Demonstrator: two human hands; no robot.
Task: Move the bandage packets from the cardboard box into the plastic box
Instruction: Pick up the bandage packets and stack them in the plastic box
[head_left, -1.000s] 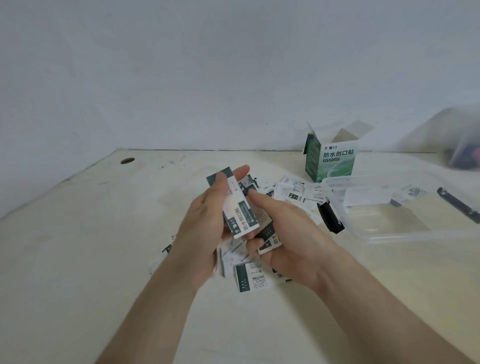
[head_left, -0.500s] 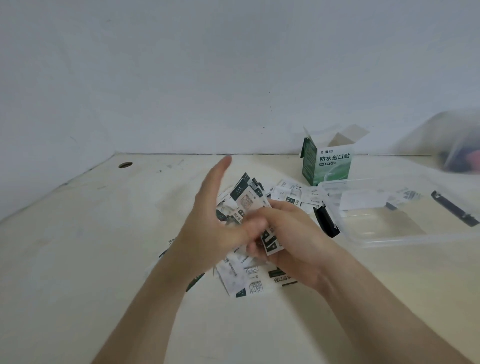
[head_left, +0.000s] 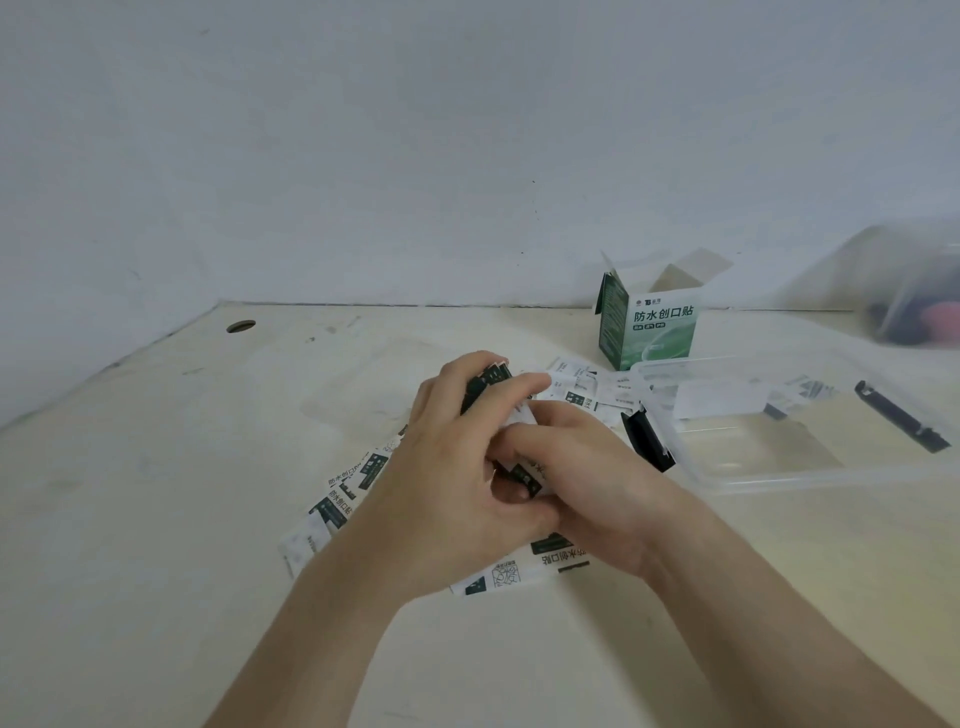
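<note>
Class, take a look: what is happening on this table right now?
A person's left hand and right hand together clasp a bunch of bandage packets over more loose packets on the table. The open cardboard box stands behind; the clear plastic box sits to the right.

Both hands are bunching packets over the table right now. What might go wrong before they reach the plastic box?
1. The left hand and right hand grip an uneven bundle; some packets may slip out on the way to the plastic box.
2. Loose packets near the left wrist could get overlooked or brushed away.
</note>
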